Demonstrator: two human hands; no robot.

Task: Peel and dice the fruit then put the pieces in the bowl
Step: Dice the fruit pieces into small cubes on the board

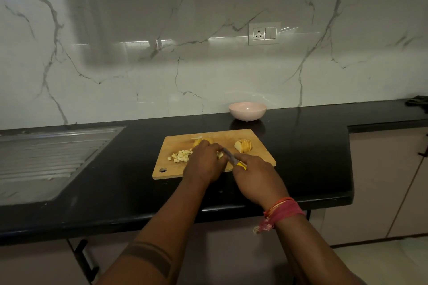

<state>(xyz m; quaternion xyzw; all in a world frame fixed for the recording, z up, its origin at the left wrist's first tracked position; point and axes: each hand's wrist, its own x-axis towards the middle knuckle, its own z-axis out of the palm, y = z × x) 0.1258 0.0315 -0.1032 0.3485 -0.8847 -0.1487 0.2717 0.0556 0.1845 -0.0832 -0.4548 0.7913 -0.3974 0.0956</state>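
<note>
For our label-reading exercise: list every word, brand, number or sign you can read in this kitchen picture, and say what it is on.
None: no readable text anywhere.
The wall socket plate shows only pin holes and a switch.
The knife, cutting board and bowl carry no visible markings.

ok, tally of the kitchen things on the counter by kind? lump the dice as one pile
Bowl: 1
Cutting board: 1
Knife: 1
Sliced fruit piece: 1
Diced fruit pile: 1
Fruit under left hand: cannot count, mostly hidden
Total: 5
</note>
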